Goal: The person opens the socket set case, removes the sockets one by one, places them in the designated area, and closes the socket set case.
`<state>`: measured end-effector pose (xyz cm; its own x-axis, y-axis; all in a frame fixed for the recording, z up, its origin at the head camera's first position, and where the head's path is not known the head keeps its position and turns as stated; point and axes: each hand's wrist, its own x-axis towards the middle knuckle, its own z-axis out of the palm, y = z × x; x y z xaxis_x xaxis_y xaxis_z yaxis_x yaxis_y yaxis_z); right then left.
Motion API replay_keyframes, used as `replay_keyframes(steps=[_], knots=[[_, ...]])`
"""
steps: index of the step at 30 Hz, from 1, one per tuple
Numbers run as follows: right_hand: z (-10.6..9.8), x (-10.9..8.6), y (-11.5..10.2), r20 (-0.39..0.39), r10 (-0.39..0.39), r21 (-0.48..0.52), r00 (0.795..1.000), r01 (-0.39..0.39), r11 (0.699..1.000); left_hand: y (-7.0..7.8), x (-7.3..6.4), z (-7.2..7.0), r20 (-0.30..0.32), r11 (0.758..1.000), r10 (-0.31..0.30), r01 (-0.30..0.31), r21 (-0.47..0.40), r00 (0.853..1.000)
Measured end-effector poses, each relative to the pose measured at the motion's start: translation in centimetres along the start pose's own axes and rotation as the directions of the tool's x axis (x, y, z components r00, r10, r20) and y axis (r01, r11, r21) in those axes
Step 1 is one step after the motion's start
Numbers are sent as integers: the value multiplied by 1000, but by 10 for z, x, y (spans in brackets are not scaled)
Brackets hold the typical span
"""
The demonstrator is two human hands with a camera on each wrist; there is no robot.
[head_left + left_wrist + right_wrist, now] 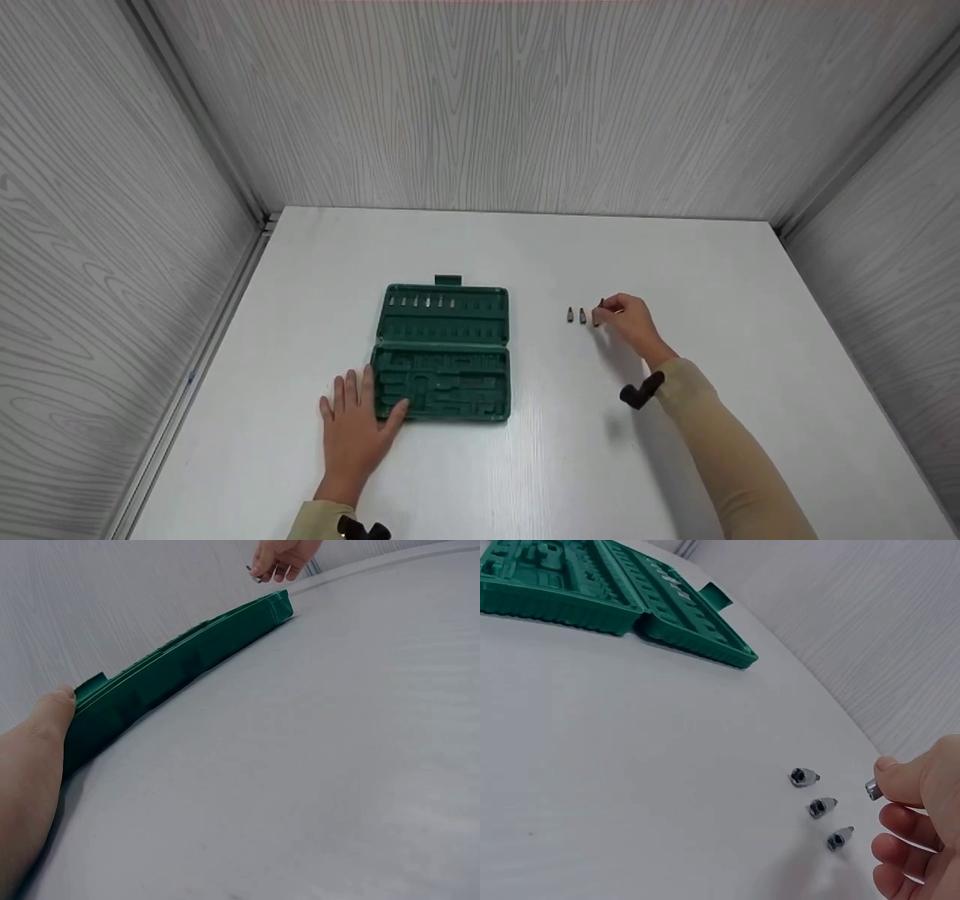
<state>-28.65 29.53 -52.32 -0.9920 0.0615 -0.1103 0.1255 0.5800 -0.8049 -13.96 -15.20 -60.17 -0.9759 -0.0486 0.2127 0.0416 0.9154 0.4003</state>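
An open green plastic tool case [442,343] lies flat with molded slots, and several small metal bits stand in a row in its far half. My left hand [354,431] rests spread at the near left corner, thumb against the case's near edge. My right hand [630,326] pinches a small metal socket bit [874,789] between thumb and index finger, just above the table. Three similar socket bits lie in a line by it: the first [804,777], the second [823,807] and the third [840,838]. In the head view, fingers partly hide the third.
The case stands on a white table [540,465]. Grey wood-grain panels rise at the back [487,105], at the left [90,225] and at the right [892,187]. A green latch tab [448,280] sticks out from the case's far edge.
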Motion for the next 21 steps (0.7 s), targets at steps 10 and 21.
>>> replay_keyframes(steps=[10,21], knots=[[-13,5,17,51,44,-117,998,-38,992,0,0,-1,-5,1000,0,0,-8,1000],[-17,6,26,40,114,-170,993,-105,980,1,-2,0,-16,1000,12,-12,-14,1000]])
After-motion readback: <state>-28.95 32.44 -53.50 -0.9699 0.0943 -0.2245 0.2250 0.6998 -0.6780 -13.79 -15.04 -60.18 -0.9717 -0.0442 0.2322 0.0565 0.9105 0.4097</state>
